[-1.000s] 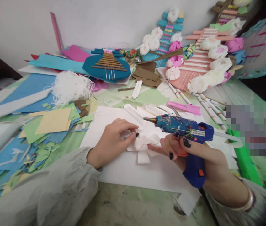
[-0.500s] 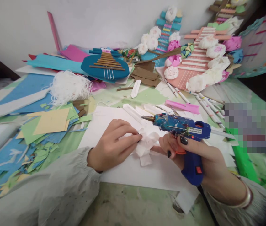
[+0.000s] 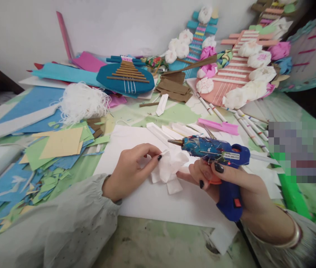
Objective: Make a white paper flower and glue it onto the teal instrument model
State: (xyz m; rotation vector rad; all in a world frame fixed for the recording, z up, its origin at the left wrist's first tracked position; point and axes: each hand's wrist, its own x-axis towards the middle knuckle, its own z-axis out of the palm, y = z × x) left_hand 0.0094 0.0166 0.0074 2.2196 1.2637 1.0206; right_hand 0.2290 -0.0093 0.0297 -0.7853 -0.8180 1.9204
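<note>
Head cam: pinching petal of white paper flower (image 3: 169,169) btwn thumb & finger of left hand (image 3: 132,169), w/ right hand (image 3: 239,186) wrapped round blue glue gun (image 3: 208,149), nozzle aimed left, a fingertip at flower's right side. Held at white sheet (image 3: 152,208), btwn its far & near edges; backed by teal stringed craft (image 3: 126,80) nr worktop's (image 3: 152,242) far edge.

Craft workspace — paper-strewn table (image 3: 158,230), marker pens (image 3: 249,130), string pile (image 3: 84,102), flower-trimmed paper instruments (image 3: 230,80)

Head-worn camera looks forward and down at both hands (image 3: 134,167), close.
</note>
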